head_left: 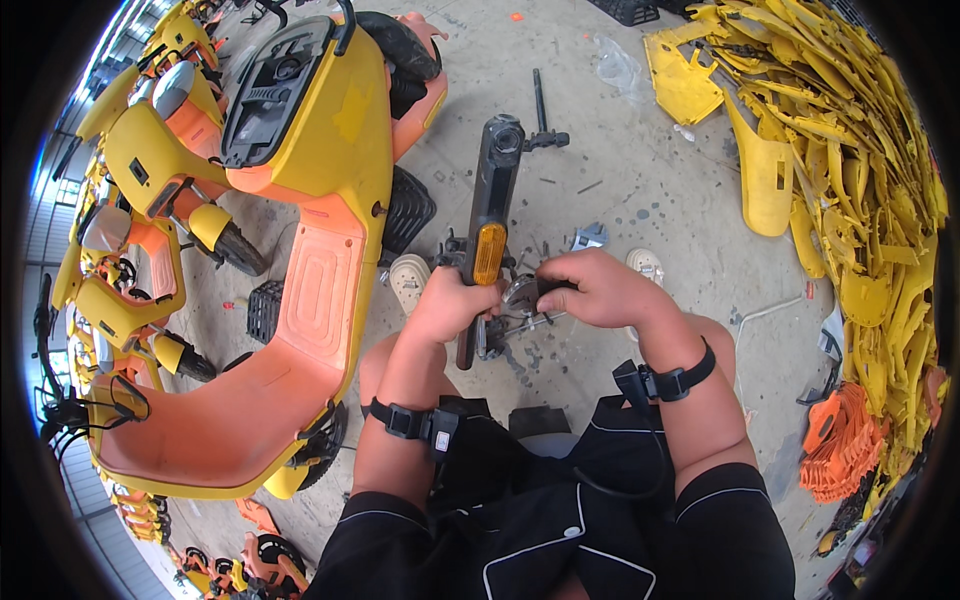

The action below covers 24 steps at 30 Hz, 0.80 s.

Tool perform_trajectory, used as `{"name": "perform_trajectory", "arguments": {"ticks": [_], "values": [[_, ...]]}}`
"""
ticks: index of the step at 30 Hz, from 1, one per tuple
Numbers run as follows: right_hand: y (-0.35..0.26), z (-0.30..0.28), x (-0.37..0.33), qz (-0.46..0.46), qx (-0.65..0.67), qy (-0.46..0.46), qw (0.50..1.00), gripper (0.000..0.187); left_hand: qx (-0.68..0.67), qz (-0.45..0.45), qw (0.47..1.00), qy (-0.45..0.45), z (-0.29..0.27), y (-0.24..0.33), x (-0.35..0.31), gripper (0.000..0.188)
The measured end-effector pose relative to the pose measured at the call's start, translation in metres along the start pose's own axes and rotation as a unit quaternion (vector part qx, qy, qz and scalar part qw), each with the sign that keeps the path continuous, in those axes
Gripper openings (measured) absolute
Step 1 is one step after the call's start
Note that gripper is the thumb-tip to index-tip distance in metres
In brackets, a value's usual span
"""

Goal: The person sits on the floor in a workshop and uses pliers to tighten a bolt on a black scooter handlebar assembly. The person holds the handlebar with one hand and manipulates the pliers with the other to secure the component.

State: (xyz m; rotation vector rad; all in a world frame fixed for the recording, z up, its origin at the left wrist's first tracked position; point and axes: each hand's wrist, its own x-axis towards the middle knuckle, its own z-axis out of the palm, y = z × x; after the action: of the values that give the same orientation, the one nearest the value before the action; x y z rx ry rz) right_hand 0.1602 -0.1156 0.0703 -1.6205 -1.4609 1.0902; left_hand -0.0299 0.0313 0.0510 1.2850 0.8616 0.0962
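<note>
My left hand [452, 303] is closed round the lower part of a long black scooter part [494, 185], which looks like a fork leg and stands roughly upright. An oblong amber reflector [489, 252] sits on its face, just above my fingers. Right of it, my right hand [598, 288] is curled with thumb and fingers together on a dark piece, mostly hidden by the fingers. Between the two hands is a round silvery metal part [520, 293]. Thin metal rods and small fittings [535, 322] show beneath, partly covered.
A yellow and orange scooter body [325, 270] stands close on my left, more scooters [150, 160] behind it. Yellow panels [830, 130] are heaped at the right, with a stack of orange pieces [842, 445]. A black stand-like bar [542, 110] and small hardware lie on the concrete floor [590, 150].
</note>
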Motion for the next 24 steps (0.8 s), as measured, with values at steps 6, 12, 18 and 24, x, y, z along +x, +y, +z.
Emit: {"name": "perform_trajectory", "arguments": {"ticks": [6,12,18,24], "values": [[0.000,0.001,0.001,0.020,-0.008,0.028,0.999,0.028,-0.021,-0.019,1.000,0.004,0.000,0.002,0.002,0.015],[-0.001,0.005,0.000,0.011,-0.018,0.073,0.997,0.026,-0.039,-0.006,0.999,0.023,0.003,0.003,0.002,0.014],[-0.002,0.008,0.000,-0.011,-0.041,0.119,0.992,0.026,-0.051,0.020,0.998,0.029,0.003,-0.001,0.004,0.012],[0.002,0.011,0.001,-0.015,-0.043,0.134,0.990,0.025,-0.037,0.038,0.997,0.048,0.006,-0.002,0.004,0.015]]}}
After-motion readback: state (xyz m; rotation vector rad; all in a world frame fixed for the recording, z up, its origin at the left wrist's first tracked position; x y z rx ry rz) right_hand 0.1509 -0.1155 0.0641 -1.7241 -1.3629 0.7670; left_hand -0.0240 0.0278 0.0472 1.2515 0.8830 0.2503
